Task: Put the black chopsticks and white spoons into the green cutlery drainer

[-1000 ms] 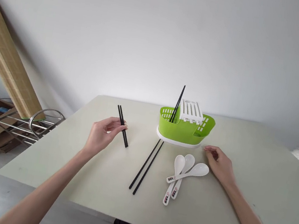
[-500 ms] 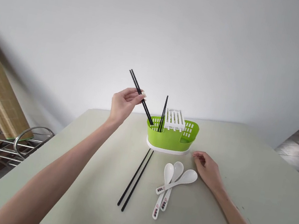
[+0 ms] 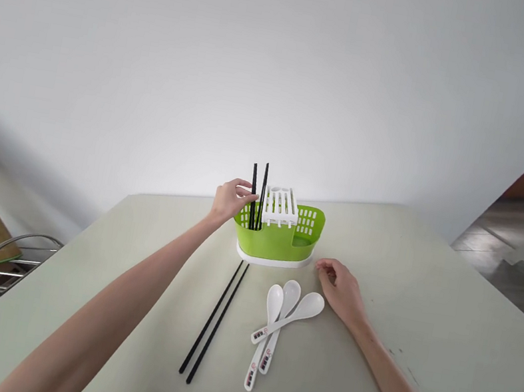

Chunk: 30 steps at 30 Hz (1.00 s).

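Our L hand (image 3: 228, 201) has its grip pinched on a chopstick pair (image 3: 255, 178), lower ends inside the L end of the green basket (image 3: 273, 245), nr. the far edge of the bench (image 3: 384, 251). A 2nd pair (image 3: 265, 180) stands alongside, next to the white rack (image 3: 281, 207). Our R hand (image 3: 341, 292) is beside 3 crossed spoons (image 3: 275, 326), fingers curled; we can't tell if its grip is fully closed. Loose chopsticks (image 3: 218, 323) run toward bench's near edge.

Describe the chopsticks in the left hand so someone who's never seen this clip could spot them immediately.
On the table stands a green basket with a white rack. Look into its left end. The black chopsticks wanted are the leftmost upright pair, pinched by the left hand; the other upright pair stands nearer the rack.
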Tool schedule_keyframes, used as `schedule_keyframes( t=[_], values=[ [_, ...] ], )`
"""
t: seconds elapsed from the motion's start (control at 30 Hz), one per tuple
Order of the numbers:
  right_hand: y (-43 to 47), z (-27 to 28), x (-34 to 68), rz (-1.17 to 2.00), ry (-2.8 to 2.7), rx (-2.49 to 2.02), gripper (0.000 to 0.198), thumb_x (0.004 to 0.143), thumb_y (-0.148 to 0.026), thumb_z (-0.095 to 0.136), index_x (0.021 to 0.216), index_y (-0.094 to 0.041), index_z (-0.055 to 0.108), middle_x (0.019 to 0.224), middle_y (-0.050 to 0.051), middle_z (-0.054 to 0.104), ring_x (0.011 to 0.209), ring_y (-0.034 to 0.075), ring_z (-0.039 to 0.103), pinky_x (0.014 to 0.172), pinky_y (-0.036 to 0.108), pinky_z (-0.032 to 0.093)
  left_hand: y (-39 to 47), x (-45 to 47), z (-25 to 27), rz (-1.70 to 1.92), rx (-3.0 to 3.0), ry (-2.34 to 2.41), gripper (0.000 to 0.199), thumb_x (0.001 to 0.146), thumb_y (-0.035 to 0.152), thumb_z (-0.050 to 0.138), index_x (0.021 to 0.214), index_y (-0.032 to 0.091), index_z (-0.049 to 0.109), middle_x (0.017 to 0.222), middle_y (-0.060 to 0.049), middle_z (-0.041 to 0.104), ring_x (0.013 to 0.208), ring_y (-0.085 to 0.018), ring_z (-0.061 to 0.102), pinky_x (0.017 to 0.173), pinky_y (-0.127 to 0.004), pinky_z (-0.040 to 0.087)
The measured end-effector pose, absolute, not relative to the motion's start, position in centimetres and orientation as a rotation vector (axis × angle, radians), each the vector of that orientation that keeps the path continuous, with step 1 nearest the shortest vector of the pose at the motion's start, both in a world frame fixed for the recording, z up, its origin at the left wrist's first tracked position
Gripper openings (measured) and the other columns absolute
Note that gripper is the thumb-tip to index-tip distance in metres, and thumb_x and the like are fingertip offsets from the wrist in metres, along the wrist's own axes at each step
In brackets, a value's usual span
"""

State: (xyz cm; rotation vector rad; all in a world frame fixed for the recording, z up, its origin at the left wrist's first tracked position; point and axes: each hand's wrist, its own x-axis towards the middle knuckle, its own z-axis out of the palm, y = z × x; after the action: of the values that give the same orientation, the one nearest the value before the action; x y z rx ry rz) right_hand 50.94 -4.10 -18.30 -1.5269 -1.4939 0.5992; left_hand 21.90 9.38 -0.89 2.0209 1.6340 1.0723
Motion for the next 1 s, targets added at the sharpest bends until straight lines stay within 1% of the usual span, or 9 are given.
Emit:
schedule_keyframes(
  t=[0.17,0.33,0.43,0.6,0.7,0.77,0.87,0.93,1.0],
  values=[
    [-4.1,-18.2,50.9,0.604,-1.503,-1.538,0.025,0.093,-0.039,0.050,0.103,-0.026,0.069,0.111,0.006,0.077,0.101,0.026,0.069,0.090,0.042,0.052,9.9,22.1,-1.2,1.081,2.048,1.609,0.032,0.081,0.042,0.084,0.102,0.021,0.073,0.095,-0.007,0.084,0.098,-0.028,0.077,0.092,-0.042,0.057],
    [-4.1,-18.3,51.0,0.599,-1.508,-1.518,0.024,0.092,-0.039,0.050,0.102,-0.027,0.069,0.109,0.006,0.077,0.100,0.026,0.070,0.091,0.042,0.053,10.0,22.3,-1.5,1.109,2.080,1.597,0.024,0.081,0.042,0.084,0.091,0.022,0.074,0.095,-0.006,0.083,0.101,-0.028,0.077,0.096,-0.041,0.056],
    [-4.1,-18.3,50.9,0.597,-1.509,-1.503,0.025,0.093,-0.040,0.050,0.101,-0.027,0.069,0.109,0.007,0.077,0.100,0.026,0.070,0.091,0.042,0.053,9.9,22.3,-1.6,1.122,2.063,1.579,0.025,0.081,0.043,0.084,0.094,0.023,0.075,0.098,-0.006,0.083,0.101,-0.027,0.076,0.096,-0.041,0.056],
    [-4.1,-18.3,50.9,0.604,-1.504,-1.520,0.026,0.092,-0.040,0.050,0.102,-0.026,0.070,0.109,0.007,0.078,0.100,0.026,0.070,0.091,0.042,0.053,8.2,21.1,-1.2,1.240,2.055,1.528,0.032,0.086,0.043,0.078,0.110,0.022,0.072,0.109,-0.008,0.080,0.106,-0.025,0.072,0.093,-0.038,0.055],
    [-4.1,-18.4,51.0,0.608,-1.504,-1.529,0.026,0.092,-0.040,0.051,0.102,-0.026,0.070,0.108,0.006,0.078,0.099,0.025,0.071,0.092,0.042,0.054,5.3,19.2,-1.4,1.449,2.026,1.611,0.035,0.095,0.048,0.066,0.116,0.020,0.067,0.116,-0.011,0.073,0.100,-0.021,0.069,0.086,-0.035,0.054],
    [-4.1,-18.5,51.2,0.599,-1.508,-1.521,0.026,0.091,-0.041,0.051,0.102,-0.026,0.070,0.108,0.006,0.078,0.097,0.025,0.071,0.091,0.041,0.054,2.5,17.6,-2.4,1.513,1.977,1.708,0.036,0.098,0.052,0.060,0.115,0.020,0.065,0.106,-0.008,0.070,0.090,-0.019,0.066,0.079,-0.032,0.053],
    [-4.2,-18.5,51.4,0.578,-1.519,-1.520,0.026,0.090,-0.041,0.052,0.101,-0.025,0.070,0.107,0.006,0.078,0.096,0.024,0.071,0.091,0.041,0.054,-2.3,15.6,-5.0,1.250,1.995,1.733,0.034,0.099,0.055,0.056,0.106,0.022,0.063,0.084,0.000,0.062,0.072,-0.017,0.062,0.070,-0.031,0.051],
    [-4.3,-18.5,51.5,0.574,-1.522,-1.533,0.026,0.089,-0.040,0.053,0.101,-0.025,0.070,0.107,0.006,0.079,0.096,0.024,0.071,0.092,0.041,0.054,-5.4,14.8,-7.0,0.985,2.055,1.695,0.033,0.098,0.055,0.057,0.103,0.022,0.063,0.081,0.000,0.061,0.070,-0.017,0.062,0.068,-0.032,0.051],
    [-4.4,-18.5,51.7,0.578,-1.517,-1.553,0.026,0.088,-0.041,0.053,0.101,-0.025,0.071,0.108,0.006,0.079,0.097,0.024,0.071,0.094,0.042,0.053,-8.0,14.4,-8.6,0.789,2.102,1.690,0.032,0.097,0.054,0.057,0.103,0.023,0.063,0.085,-0.001,0.064,0.071,-0.018,0.063,0.069,-0.034,0.052]
  ],
)
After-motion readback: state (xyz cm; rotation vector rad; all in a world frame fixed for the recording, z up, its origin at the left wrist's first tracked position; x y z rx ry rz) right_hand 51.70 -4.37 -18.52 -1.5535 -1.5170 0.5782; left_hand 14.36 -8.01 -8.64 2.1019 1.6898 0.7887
